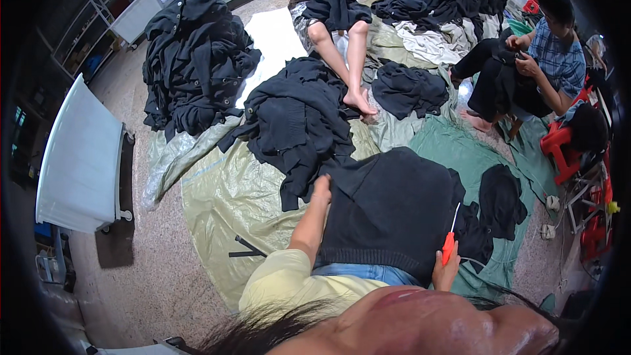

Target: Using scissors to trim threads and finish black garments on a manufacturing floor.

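Observation:
A black knitted sweater (394, 210) is spread over my lap, its ribbed hem towards me. At its left edge, my left hand (321, 190) is closed on the fabric, fingers partly hidden. My right hand (445, 271), by the right edge of the hem, grips an orange-handled tool (448, 247) with a thin metal shaft pointing up and away. A thin pale cord runs close to this hand; whether it joins the tool, I cannot tell. Just beyond my left hand lies a heap of black sweaters (282, 118).
Plastic sheeting (220, 213) covers the floor, with black strips (248, 248) on it. Black garments (501, 200) lie at right. A tall garment pile (194, 59) and a white cart (82, 158) stand left. Two people sit ahead handling dark garments, near red stools (559, 151).

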`<action>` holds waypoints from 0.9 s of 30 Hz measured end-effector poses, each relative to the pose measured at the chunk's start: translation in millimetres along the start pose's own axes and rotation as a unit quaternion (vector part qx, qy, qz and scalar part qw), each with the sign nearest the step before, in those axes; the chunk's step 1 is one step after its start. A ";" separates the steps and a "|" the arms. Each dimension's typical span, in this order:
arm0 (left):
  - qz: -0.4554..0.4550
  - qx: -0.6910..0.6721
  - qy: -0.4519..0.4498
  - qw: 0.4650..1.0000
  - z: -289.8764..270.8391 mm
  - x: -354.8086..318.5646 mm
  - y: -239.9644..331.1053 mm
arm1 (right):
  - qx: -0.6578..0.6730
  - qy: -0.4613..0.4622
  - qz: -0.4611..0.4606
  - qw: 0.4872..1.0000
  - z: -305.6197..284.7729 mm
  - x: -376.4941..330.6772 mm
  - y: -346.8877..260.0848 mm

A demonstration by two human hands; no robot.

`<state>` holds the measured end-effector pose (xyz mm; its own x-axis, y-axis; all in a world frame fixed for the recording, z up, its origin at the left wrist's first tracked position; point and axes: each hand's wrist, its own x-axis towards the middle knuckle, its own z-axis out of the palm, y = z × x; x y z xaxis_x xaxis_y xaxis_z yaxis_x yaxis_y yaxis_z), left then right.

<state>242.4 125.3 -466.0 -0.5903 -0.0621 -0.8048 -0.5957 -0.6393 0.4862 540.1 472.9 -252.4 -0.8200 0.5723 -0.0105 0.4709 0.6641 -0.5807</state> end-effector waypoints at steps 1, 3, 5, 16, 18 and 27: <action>0.100 -0.061 -0.027 0.993 -17.9 7.8 17.6 | -0.008 -0.009 -0.004 1.000 -4.9 3.3 -4.1; 0.217 -0.188 -0.128 0.949 -17.3 -6.3 57.0 | -0.002 -0.001 -0.004 1.000 -6.2 8.1 -10.9; 0.265 -0.218 -0.226 0.912 -12.1 -48.5 100.7 | -0.005 0.005 -0.029 1.000 -14.3 13.9 -23.8; 0.253 -0.227 -0.319 0.884 12.6 -174.2 123.3 | 0.144 -0.138 -0.263 0.944 -10.5 17.4 -191.5; 0.231 -0.245 -0.295 0.894 13.2 -183.5 112.2 | 0.137 -0.138 -0.277 0.941 -11.8 15.8 -217.5; 0.636 0.554 0.020 0.536 65.9 -158.2 171.6 | 0.050 -0.173 -0.219 0.959 11.6 11.1 -196.8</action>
<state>197.6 75.9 -232.8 -0.9042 0.0620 0.4226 0.3045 0.7874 0.5360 434.6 343.0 -147.7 -0.9990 0.0437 -0.0061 0.0367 0.7453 -0.6657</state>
